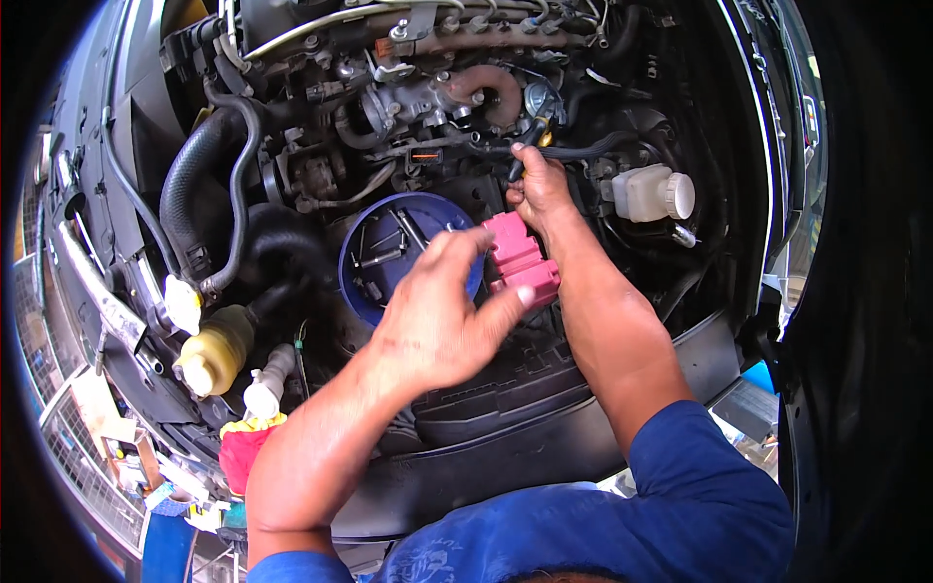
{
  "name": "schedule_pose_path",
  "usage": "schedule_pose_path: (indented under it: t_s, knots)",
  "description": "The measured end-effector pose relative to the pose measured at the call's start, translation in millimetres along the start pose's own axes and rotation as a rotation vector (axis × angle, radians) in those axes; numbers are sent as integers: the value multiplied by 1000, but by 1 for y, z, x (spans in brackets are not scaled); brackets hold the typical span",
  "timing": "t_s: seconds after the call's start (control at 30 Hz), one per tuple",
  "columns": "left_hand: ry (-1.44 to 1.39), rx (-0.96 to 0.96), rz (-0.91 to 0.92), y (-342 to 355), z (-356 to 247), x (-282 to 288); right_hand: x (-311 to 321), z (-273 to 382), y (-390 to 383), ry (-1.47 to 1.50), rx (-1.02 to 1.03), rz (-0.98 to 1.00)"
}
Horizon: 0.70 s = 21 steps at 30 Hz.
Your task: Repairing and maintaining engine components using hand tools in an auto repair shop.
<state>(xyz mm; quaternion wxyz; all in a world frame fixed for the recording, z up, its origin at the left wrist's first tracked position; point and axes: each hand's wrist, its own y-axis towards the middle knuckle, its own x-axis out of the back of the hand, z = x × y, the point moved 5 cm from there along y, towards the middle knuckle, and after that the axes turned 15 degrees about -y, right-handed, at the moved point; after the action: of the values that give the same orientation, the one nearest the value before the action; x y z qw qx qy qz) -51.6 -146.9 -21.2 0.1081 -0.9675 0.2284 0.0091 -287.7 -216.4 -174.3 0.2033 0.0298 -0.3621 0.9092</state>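
My right hand [539, 189] is closed, thumb on top, around a black rod-like piece [516, 169] below the engine's metal parts. Beside that thumb is a small yellow part [545, 138]. My left hand [437, 316], slightly blurred, has its thumb and fingers apart. It is nearest a pinkish-red plastic cover [520, 255], whose left and lower edges meet the fingertips and thumb in this view; firm contact cannot be made out. Partly behind the left hand sits a round blue bowl [347, 277] with several bolts and metal pieces [387, 255] in it.
Around my hands are a thick black hose [194, 180], a yellowed reservoir [216, 352] and a white reservoir [641, 191] with a round cap. Engine pipes [466, 41] cross the far side. A red and yellow cloth [245, 455] hangs near the front edge [486, 476].
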Motion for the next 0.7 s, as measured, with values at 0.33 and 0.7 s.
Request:
schedule_pose_path:
  t_s: [0.33,0.7]
  knots:
    - [-56,-13,-112,-16,32,2,-2,8,0,-328,151,-198]
    - [30,-47,-91,-18,33,-2,-11,8,-7,-96,-27,-47]
